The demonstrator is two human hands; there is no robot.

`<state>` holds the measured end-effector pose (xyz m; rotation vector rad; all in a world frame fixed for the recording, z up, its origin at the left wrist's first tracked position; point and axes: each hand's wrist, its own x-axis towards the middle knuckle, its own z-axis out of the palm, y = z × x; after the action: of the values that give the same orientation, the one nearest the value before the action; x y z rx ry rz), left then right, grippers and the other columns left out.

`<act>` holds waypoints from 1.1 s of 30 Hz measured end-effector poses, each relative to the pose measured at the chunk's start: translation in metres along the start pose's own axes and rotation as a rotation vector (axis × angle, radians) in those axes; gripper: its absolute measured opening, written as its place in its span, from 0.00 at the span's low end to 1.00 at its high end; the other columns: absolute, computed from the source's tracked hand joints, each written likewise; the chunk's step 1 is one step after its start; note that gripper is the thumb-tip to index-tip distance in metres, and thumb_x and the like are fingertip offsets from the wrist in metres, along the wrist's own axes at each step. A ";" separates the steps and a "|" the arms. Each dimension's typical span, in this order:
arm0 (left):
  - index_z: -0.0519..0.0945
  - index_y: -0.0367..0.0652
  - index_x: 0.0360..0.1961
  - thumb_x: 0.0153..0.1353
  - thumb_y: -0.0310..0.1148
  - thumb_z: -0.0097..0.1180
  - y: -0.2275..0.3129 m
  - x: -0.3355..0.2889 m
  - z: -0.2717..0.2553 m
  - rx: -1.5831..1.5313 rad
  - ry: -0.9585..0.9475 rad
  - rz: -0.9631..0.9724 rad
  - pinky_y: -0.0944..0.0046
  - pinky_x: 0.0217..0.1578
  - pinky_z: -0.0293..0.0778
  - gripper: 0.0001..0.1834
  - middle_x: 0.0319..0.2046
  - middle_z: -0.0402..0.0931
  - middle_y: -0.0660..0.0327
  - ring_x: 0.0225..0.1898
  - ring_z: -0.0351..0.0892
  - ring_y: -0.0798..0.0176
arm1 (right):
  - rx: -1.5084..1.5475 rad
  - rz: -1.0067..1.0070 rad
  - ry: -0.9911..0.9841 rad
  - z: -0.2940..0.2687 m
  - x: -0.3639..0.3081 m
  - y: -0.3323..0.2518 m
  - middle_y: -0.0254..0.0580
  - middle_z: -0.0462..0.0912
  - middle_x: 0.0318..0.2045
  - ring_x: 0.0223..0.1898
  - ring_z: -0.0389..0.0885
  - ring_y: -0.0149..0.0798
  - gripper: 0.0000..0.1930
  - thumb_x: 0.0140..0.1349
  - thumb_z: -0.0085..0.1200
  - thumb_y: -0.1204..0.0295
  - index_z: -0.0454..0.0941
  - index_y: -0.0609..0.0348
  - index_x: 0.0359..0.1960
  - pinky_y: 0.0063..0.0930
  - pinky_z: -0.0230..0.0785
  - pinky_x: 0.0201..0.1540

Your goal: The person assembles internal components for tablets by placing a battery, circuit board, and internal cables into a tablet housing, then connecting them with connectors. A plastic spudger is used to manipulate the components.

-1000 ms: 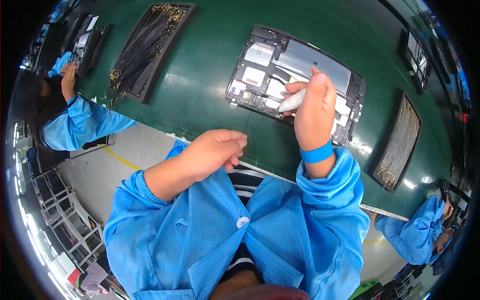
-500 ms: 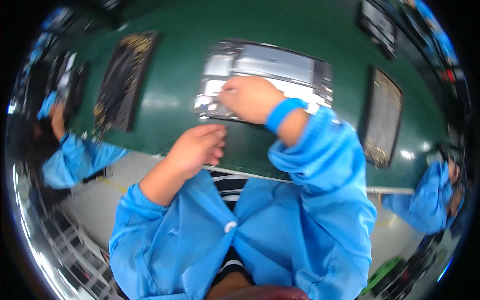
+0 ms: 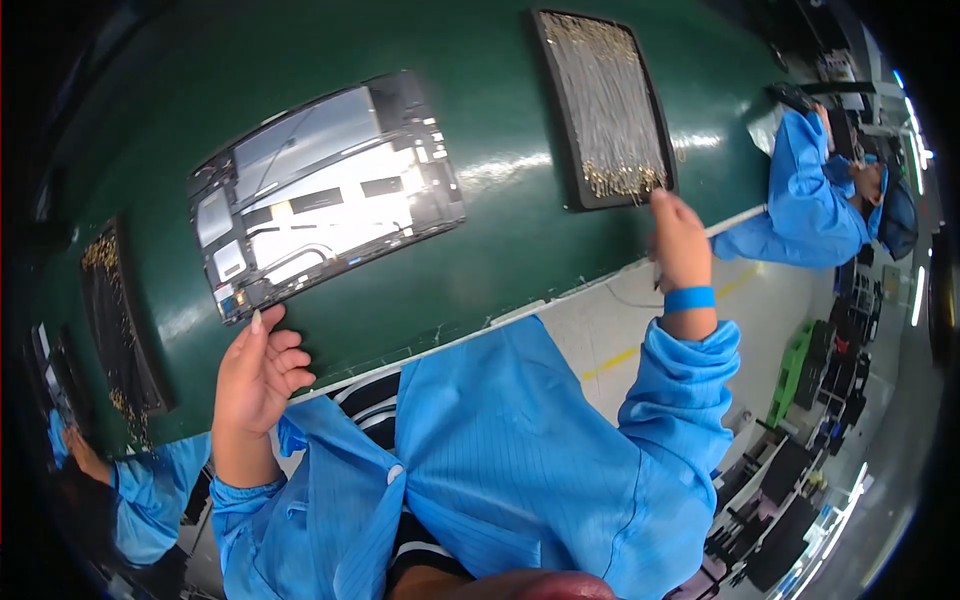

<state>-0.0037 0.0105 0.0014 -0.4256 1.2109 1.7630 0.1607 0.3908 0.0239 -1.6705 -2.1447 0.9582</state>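
An opened tablet-like device (image 3: 335, 205) lies on the green table, its dark frame and shiny silver inner plates showing. My left hand (image 3: 262, 375) is by its near left corner, fingers apart and loosely bent, the thumb tip close to or touching that corner. To the right stands a black tray (image 3: 563, 115) filled with thin grey cables (image 3: 605, 100) that have gold-coloured ends. My right hand (image 3: 682, 245), with a blue wristband, is at the tray's near right corner. Its fingers are pinched together beside the cable ends; what they hold, if anything, is hidden.
A second black tray (image 3: 150, 365) of dark cables with gold ends sits at the left, some hanging over its near end. Co-workers in blue sleeves (image 3: 805, 170) are at the table on both sides. The table's near edge (image 3: 430, 350) runs before my body.
My view has turned to the right. My right hand has left the device and moved right to the tray of grey cables. My left hand is now at the device's near left corner.
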 end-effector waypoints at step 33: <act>0.73 0.41 0.34 0.41 0.28 0.53 -0.023 0.009 0.068 1.582 -0.115 1.553 0.55 0.36 0.66 0.14 0.30 0.65 0.60 0.38 0.65 0.54 | 0.438 0.155 -1.438 0.070 -0.117 -0.072 0.34 0.72 0.21 0.20 0.68 0.24 0.14 0.57 0.45 0.61 0.70 0.61 0.33 0.16 0.62 0.22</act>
<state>0.0244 0.0758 0.0133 1.8940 2.5834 1.0227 0.1014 0.2494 0.0393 -0.8986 -2.0202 3.0202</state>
